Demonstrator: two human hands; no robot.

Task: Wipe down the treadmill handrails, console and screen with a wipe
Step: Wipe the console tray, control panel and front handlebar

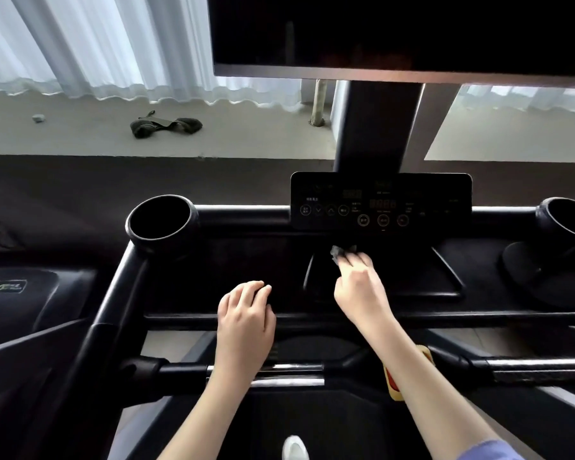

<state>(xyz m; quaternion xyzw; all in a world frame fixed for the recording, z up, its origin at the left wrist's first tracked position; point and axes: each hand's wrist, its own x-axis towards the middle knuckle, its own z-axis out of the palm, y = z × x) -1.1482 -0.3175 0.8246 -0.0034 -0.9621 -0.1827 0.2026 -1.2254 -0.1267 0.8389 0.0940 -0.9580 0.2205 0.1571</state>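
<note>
Right hand (359, 287) reaches forward over the console tray (445, 280) and pinches a small crumpled grey wipe (338, 252) in its fingertips. The wipe is held against the dark surface just under the lower edge of the control panel (380, 200). Left hand (246, 315) lies palm down over the black crossbar (180, 317) with its fingers loosely bent and nothing in its grip; whether it actually bears on the bar cannot be told.

Two round cup holders sit at the ends of the upper bar, the left cup holder (161, 222) and the right cup holder (565, 217). Both are black inside, and whether anything is in them cannot be made out.

The control panel carries round buttons and unlit digit displays with small pale labels (too small and blurred to read). A green-outlined logo (5, 287) shows on the dark machine at the left edge, also unreadable.

Above the panel the screen (402, 34) is dark. A chrome handrail (286, 375) runs under both forearms, and a yellow and red tag (392, 380) shows beside the right forearm. A dark strap-like item (165, 124) lies on the pale floor near the white curtain (97, 44).
</note>
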